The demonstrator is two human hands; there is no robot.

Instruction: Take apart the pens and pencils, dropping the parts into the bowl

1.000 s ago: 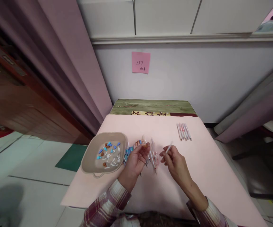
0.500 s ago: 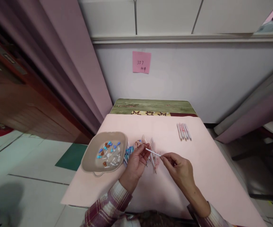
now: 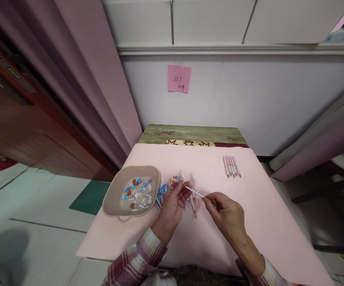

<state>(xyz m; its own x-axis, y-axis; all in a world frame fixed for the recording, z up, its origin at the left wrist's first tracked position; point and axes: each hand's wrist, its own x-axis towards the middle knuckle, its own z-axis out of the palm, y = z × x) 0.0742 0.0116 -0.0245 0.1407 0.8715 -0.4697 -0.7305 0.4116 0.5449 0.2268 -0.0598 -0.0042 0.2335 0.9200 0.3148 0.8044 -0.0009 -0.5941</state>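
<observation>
My right hand [image 3: 227,212] pinches the near end of a thin white pen refill [image 3: 193,191], which points left toward my left hand [image 3: 173,200]. The fingertips of my left hand are closed round a small part [image 3: 180,184] at the refill's far tip; I cannot make out what it is. Both hands hover over a loose pile of pen parts [image 3: 186,188] on the pink table cover [image 3: 249,214]. A beige tray [image 3: 132,193] holding several small blue, brown and white pieces sits left of my left hand.
A neat row of several assembled pens [image 3: 231,165] lies at the back right of the cover. Blue pen pieces [image 3: 161,192] lie between tray and pile. A green patterned table edge [image 3: 192,135] shows behind, under a wall with a pink note [image 3: 179,78].
My right hand turned the refill from pointing up-right to pointing left, bringing its tip to the left hand's fingers. Both hands are now joined along the refill.
</observation>
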